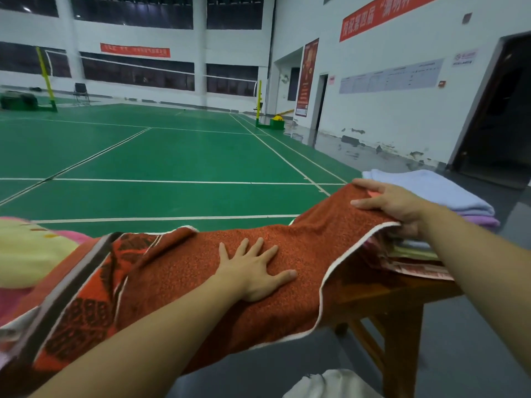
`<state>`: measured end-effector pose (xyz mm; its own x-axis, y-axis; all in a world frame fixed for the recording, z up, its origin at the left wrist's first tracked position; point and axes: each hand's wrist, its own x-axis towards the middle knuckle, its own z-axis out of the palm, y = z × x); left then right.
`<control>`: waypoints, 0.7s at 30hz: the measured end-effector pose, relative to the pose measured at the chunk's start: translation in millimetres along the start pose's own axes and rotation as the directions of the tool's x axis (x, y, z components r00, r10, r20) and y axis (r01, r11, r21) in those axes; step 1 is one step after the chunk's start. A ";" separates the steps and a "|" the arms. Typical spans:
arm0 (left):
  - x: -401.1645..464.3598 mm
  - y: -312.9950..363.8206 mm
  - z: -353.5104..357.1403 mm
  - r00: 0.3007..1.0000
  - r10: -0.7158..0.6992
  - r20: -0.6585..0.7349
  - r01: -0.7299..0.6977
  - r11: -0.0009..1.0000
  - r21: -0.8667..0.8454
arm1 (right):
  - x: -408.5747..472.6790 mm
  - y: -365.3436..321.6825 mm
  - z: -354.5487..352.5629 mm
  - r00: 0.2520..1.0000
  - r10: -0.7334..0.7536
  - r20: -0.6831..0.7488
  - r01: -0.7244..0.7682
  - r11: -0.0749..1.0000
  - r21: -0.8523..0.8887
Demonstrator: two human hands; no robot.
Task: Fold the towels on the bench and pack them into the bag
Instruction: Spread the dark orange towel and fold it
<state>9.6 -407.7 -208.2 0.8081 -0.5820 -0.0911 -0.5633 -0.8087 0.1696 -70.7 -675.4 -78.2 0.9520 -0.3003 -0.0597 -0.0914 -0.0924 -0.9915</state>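
A long orange-red towel (201, 271) with a patterned end at the left lies stretched across the wooden bench (396, 294). My left hand (255, 268) presses flat on its middle, fingers spread. My right hand (393, 203) grips the towel's right end, thumb under the white-edged hem, lifting it over a stack of folded towels (413, 251). A light blue folded towel (436, 188) on purple ones sits behind that hand. A white bag (333, 384) shows at the bottom edge, below the bench.
A yellow and pink towel (31, 248) lies on the bench at the far left. Beyond the bench spreads a green badminton court (161, 156) with net posts. A dark doorway (500, 116) opens in the white wall at the right.
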 end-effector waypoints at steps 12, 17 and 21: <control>56.3 67.0 -10.3 0.945 0.066 -0.321 -0.186 0.915 -0.358 | -8.0 -27.1 -9.8 1.000 -0.004 0.002 0.005 0.982 -0.191; 22.2 -28.4 -40.8 0.922 -0.148 -0.357 -0.094 0.810 -0.579 | -13.0 -48.2 52.2 0.991 -0.003 0.135 0.030 0.979 -0.203; -33.3 -98.6 -74.6 0.918 -0.370 -0.143 0.037 0.440 -0.897 | -18.0 -63.8 140.5 0.954 -0.003 0.301 0.106 0.940 -0.324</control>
<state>51.2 -302.2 -148.7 0.9748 -0.2232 -0.0056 -0.0633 -0.3005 0.9517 -40.9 -530.7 -30.1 0.9961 -0.0005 -0.0884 -0.0801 -0.4264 -0.9010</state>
